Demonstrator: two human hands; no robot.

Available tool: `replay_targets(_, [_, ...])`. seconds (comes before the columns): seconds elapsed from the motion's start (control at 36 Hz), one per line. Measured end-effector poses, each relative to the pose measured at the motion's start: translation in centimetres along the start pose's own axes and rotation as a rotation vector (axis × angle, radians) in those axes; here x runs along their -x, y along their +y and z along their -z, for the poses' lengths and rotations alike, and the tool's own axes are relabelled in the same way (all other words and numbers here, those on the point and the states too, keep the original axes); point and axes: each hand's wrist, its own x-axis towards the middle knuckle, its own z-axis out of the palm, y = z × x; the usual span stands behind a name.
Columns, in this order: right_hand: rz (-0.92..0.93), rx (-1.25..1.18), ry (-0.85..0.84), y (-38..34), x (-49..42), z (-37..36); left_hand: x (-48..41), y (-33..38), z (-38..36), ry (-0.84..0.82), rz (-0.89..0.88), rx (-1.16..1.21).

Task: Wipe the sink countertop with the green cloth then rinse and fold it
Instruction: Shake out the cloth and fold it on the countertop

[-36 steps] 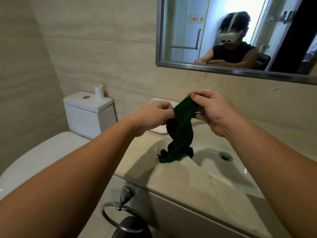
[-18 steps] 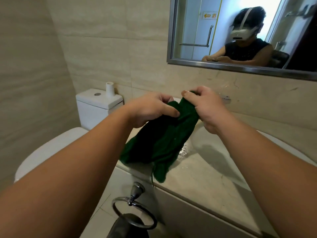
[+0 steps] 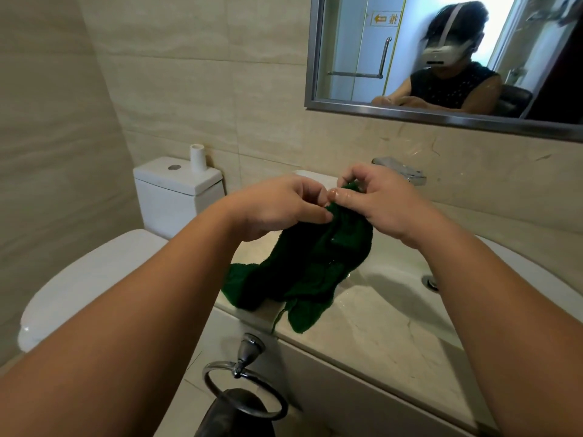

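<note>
The cloth (image 3: 303, 263), bunched a second ago, now hangs opened onto the countertop (image 3: 372, 335), left hand (image 3: 280, 209) and right hand (image 3: 378, 200) pinching its top edge; folding likely begins.

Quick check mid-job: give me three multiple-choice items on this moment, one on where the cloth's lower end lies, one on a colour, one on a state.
1. The cloth's lower end lies: A in the toilet, B on the countertop edge, C on the floor.
2. The cloth is: A green, B white, C blue.
3. The cloth is: A folded flat, B bunched and held by both hands, C hung on the ring.

B: the cloth drapes onto the countertop.
A: it is dark green.
B: the left hand and right hand pinch its top; the towel ring holds none of it.
</note>
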Motion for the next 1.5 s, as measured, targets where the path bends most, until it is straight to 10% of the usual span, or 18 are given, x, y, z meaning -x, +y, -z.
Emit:
replay_targets(0.33, [-0.027,-0.466,0.030,0.6,1.1,1.7,0.4,1.8,-1.3,0.229,0.007,-0.409])
replay_targets(0.75, [-0.054,-0.402,0.314,2.0,1.1,4.5,4.5,-3.4,4.8,0.016,-0.001,-0.004])
replay_targets(1.0, [-0.186,-0.290,0.287,3.8,0.4,3.0,3.5,-4.7,6.5,0.385,0.119,-0.322])
replay_targets(1.31, [-0.007,-0.259,0.655,0.7,-2.2,6.1,3.1,-0.3,8.5,0.958,-0.306,0.060])
replay_targets(1.5, [-0.131,-0.405,0.197,1.3,1.3,4.4,6.6,-4.7,8.9,0.449,0.069,-0.104])
